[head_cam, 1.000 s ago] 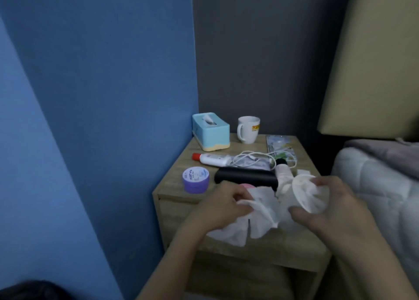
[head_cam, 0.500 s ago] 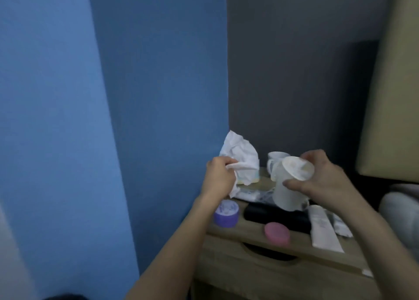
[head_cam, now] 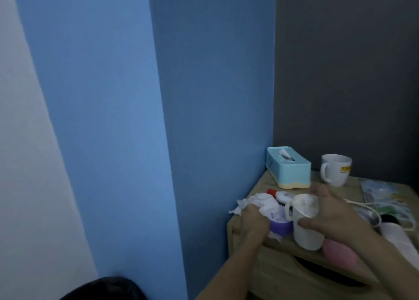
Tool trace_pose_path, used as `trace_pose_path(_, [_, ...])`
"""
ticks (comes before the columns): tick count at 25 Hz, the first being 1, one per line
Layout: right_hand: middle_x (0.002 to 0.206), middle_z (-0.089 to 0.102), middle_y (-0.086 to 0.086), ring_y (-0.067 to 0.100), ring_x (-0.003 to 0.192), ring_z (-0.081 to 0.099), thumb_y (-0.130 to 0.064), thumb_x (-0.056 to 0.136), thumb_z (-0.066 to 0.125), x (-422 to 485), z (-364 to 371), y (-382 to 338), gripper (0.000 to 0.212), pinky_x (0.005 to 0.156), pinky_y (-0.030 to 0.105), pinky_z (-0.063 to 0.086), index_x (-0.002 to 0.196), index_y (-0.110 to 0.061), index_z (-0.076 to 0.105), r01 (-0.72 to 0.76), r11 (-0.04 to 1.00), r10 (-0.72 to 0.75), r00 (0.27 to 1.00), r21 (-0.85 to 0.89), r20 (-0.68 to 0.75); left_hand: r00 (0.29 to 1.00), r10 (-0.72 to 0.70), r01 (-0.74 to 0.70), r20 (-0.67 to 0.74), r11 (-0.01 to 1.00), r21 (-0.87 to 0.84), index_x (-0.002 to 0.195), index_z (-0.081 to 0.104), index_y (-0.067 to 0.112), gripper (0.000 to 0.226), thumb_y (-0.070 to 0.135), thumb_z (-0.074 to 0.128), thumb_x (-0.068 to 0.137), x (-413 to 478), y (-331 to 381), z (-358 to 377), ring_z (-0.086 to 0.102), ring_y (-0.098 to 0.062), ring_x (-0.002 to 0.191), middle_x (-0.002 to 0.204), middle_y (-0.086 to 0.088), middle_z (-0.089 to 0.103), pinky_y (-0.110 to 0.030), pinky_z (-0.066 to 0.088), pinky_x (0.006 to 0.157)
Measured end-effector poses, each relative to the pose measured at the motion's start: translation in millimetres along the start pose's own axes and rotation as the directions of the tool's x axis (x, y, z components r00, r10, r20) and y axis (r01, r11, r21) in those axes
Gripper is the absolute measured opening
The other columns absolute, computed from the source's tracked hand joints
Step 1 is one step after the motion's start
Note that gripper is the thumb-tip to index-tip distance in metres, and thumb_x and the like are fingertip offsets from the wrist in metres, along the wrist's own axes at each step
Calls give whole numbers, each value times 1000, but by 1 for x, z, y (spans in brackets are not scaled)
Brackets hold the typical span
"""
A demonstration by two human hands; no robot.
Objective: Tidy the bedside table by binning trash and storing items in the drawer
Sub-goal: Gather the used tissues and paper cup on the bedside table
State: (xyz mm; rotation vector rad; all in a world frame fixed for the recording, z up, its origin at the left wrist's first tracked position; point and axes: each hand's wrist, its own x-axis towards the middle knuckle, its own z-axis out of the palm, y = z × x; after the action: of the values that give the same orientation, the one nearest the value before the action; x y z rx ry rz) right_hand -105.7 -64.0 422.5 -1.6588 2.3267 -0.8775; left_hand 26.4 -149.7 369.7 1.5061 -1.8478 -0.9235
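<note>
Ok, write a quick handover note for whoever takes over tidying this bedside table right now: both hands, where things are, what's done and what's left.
Left hand: grips the crumpled tissues above the purple tub.
Right hand: holds the white cup near the front edge.
On the bedside table: tissue box, white mug, red-capped tube, white cable, pink item.
Done: trash is in hand. The drawer looks shut.
Left: bin the tissues and cup (the dark shape bottom left may be the bin), then store the rest in the drawer.
</note>
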Motion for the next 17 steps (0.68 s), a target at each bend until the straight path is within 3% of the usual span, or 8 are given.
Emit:
trace_pose_path(5, [125, 56, 17, 30, 109, 55, -27, 63, 81, 10, 8, 17, 79, 78, 29, 41, 129, -10, 39, -45, 998, 46, 999, 49, -18, 994, 43, -42, 100, 999, -7, 130, 49, 1, 39, 0, 38, 92, 12, 11, 12, 49, -29, 125, 136, -18, 52, -25, 39, 94])
trace_pose_path(8, [121, 58, 15, 29, 105, 56, -29, 65, 79, 10, 16, 12, 76, 79, 31, 45, 126, -13, 38, -15, 1000, 15, 999, 9, -46, 990, 69, -63, 124, 997, -50, 131, 48, 6, 41, 2, 38, 92, 15, 7, 7, 49, -25, 125, 138, -14, 51, -16, 36, 83])
trace_pose_path(10, [121, 57, 13, 27, 106, 55, -31, 65, 79, 6, 19, 9, 75, 80, 32, 46, 125, -15, 38, -4, 1000, 2, 998, -25, -58, 989, 105, -104, 105, 994, -13, 131, 50, 8, 42, 7, 42, 90, 16, 2, 4, 49, -24, 125, 138, -11, 51, -16, 36, 87])
trace_pose_path(13, [129, 50, 10, 27, 115, 49, -40, 62, 80, -4, 18, 14, 84, 88, 35, 45, 130, -17, 36, 4, 996, -10, 998, -84, -65, 988, 140, -140, 66, 990, 8, 134, 47, 13, 48, 14, 48, 86, 11, -1, 0, 45, -25, 127, 142, -9, 43, -31, 37, 104])
trace_pose_path(17, [134, 45, 11, 29, 120, 45, -46, 56, 81, -16, 16, 21, 94, 91, 38, 44, 133, -17, 36, 12, 988, -28, 995, -156, -101, 986, 160, -161, 46, 986, 35, 136, 42, 18, 49, 21, 50, 87, -4, -4, -11, 39, -26, 130, 144, -4, 35, -35, 34, 107])
